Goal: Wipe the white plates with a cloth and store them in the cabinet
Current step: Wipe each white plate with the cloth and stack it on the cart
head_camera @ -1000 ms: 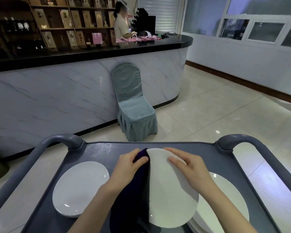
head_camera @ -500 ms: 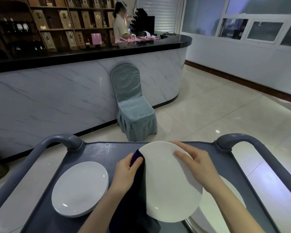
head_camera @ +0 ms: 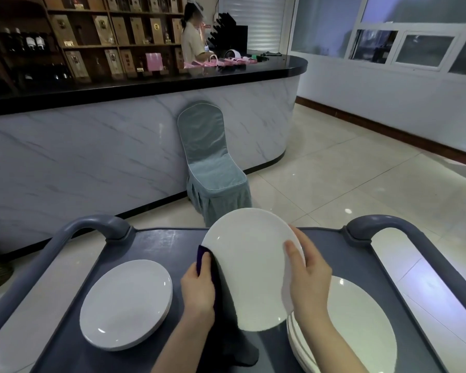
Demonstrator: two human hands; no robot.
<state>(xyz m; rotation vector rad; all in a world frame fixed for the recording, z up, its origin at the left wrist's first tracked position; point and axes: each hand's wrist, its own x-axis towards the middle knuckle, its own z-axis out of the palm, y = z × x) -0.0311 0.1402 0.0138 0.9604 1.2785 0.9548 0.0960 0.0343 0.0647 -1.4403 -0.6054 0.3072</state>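
Head view: since a second ago the white plate (head_camera: 249, 267) has come up from nearly flat to steeply tilted, its top rim now reaching past the far edge of the cart (head_camera: 342, 254). The dark cloth (head_camera: 228, 319), which then covered its left half, has slid to the rim and behind.

The plate is held in the air over the middle of the cart's surface, between a left stack of plates (head_camera: 125, 302) and a right stack (head_camera: 361, 327). Its face points at the wearer, and its long axis runs from the low near rim up to the far rim.

The left hand (head_camera: 198, 289) has its fingers (head_camera: 205, 262) curled on the cloth at the plate's left rim. The right hand (head_camera: 308, 281) pinches the right rim, thumb on the face.

This looks like wiping in progress, probably moving to the underside. The next move calls for a firm right-hand pinch while the cloth sweeps the back.
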